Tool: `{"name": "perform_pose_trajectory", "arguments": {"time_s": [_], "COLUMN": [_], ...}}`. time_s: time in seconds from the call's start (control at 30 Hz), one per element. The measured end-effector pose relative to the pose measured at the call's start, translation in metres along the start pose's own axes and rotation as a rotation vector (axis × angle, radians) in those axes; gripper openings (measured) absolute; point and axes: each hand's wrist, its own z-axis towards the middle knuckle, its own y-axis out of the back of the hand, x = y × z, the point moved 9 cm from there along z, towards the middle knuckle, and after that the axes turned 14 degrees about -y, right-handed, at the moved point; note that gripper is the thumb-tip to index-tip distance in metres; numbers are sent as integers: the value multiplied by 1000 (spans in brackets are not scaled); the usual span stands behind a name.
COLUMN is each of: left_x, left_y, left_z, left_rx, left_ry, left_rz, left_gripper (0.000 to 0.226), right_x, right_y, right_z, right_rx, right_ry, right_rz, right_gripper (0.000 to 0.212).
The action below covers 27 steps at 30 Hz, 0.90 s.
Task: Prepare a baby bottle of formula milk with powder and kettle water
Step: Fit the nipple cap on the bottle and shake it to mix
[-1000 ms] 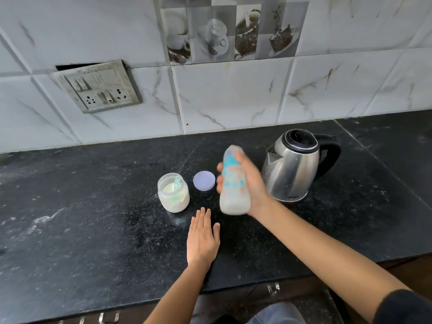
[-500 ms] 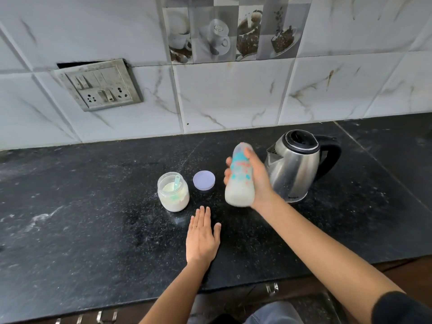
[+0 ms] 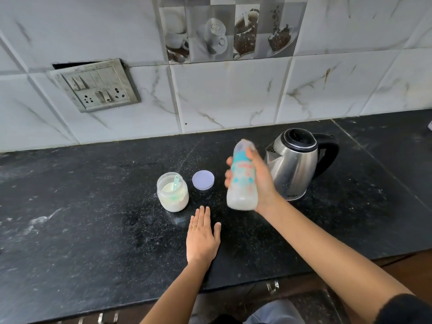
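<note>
My right hand [image 3: 261, 183] grips a capped baby bottle [image 3: 242, 181] with milky liquid inside, held upright above the black counter [image 3: 93, 230]; the bottle looks motion-blurred. My left hand [image 3: 202, 237] lies flat on the counter with fingers straight, just in front of the bottle. An open glass jar of white powder [image 3: 172, 192] with a pale green scoop [image 3: 175, 182] inside stands to the left. Its lilac lid [image 3: 203, 180] lies beside it. A steel kettle [image 3: 294, 163] with a black handle stands right behind my right hand.
A switch and socket plate [image 3: 95, 86] hangs on the tiled wall at the left. Spilled powder dusts the counter around the jar. The counter's front edge runs just below my forearms, with drawer handles [image 3: 272, 286] beneath.
The bottle in my right hand has shifted up and down and slightly right and back left between frames. My left hand has stayed flat on the counter.
</note>
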Motion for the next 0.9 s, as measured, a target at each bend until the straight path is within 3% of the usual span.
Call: {"name": "perform_pose_trajectory", "arguments": {"time_s": [0.1, 0.23, 0.4, 0.57, 0.73, 0.9], "left_x": [0, -1, 0, -1, -1, -1], "left_y": [0, 2, -1, 2, 1, 3], "left_z": [-1, 0, -1, -1, -1, -1], "left_rx": [-2, 4, 13, 3, 0, -7], "left_ry": [5, 3, 11, 12, 7, 5], "left_rz": [-3, 12, 15, 13, 12, 7], "left_gripper": [61, 61, 61, 61, 61, 61], "right_x": [-4, 24, -7, 20, -6, 22], "right_y": [-6, 7, -4, 1, -10, 2], "right_z": [-5, 7, -1, 7, 1, 10], "right_rx": [35, -86, 47, -14, 79, -25], "right_ry": [11, 47, -26, 18, -17, 2], "right_rz": [-94, 185, -81, 177, -100, 130], "right_gripper": [41, 26, 40, 30, 41, 26]}}
